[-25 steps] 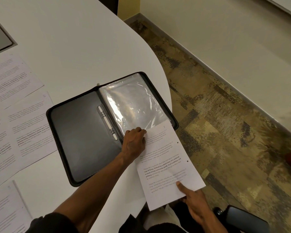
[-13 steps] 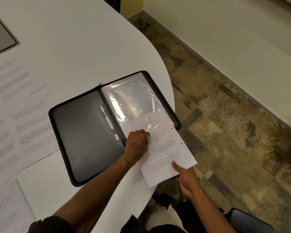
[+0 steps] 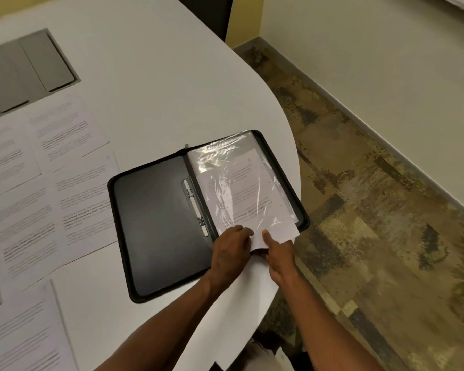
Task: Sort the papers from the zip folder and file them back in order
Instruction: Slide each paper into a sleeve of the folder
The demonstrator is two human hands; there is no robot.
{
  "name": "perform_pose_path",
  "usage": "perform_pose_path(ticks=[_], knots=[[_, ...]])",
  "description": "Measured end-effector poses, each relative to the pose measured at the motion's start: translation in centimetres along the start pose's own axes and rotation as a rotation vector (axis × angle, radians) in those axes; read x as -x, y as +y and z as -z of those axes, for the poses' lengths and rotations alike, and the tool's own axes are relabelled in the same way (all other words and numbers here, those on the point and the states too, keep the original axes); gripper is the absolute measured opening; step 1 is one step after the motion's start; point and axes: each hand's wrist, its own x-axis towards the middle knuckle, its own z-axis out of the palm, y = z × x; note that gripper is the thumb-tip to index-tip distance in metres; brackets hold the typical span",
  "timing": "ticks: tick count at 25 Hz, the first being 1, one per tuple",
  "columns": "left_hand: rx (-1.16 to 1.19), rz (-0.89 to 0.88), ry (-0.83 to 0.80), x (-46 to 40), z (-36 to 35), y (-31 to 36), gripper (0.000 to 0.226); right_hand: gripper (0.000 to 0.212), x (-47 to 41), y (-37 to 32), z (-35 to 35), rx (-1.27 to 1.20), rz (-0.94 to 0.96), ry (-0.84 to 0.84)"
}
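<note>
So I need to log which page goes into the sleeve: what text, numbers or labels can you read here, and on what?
Sheet in the plastic sleeve: printed paragraphs, some in bold, too blurred to read; a small mark near its top may be a page number, unreadable.
Sheets on the table: lines of print, some in bold, too blurred to read.
Folder: no label or brand shows.

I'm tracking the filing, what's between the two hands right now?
In the head view, the near corner of the printed sheet sticking out of the plastic sleeve lies between left hand and right hand.
</note>
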Motion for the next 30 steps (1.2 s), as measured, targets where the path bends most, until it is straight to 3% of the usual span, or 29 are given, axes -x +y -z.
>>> perform_pose_path(ticks=[6,9,14,17,19,21,22,25,28,30], knots=[[0.064,0.039,0.032,0.3,0.8,0.6,0.009,0.035,-0.9,-2.2,-3.2,0.017,-0.026,-0.070],[0.093,0.058,0.054,0.4,0.9,0.8,0.014,0.039,-1.5,-2.8,-3.8,0.084,-0.096,-0.131],[0.074,0.088,0.067,0.5,1.0,0.9,0.013,0.042,-1.7,-4.0,-2.8,-0.167,-0.242,-0.273],[0.061,0.103,0.092,0.7,1.2,0.7,0.012,0.025,-0.2,-4.6,-1.1,0.009,-0.104,-0.139],[0.068,0.114,0.103,0.7,1.2,0.4,0.012,0.017,1.1,-4.8,0.7,0.154,0.065,0.141],[0.079,0.115,0.122,0.9,1.3,0.2,0.012,0.027,1.9,-5.8,1.8,0.279,0.257,0.369],[0.089,0.115,0.125,1.0,1.3,0.2,0.012,0.036,1.9,-6.3,1.9,0.331,0.302,0.361],[0.122,0.113,0.128,1.4,1.5,0.0,0.012,0.054,1.1,-7.3,0.1,0.471,0.249,0.098],[0.151,0.125,0.134,1.8,2.1,-0.4,0.014,0.030,0.7,-7.2,-2.1,0.484,0.356,0.098],[0.195,0.137,0.149,2.6,3.0,-0.5,0.019,0.025,2.0,-7.0,-3.8,0.481,0.490,0.104]])
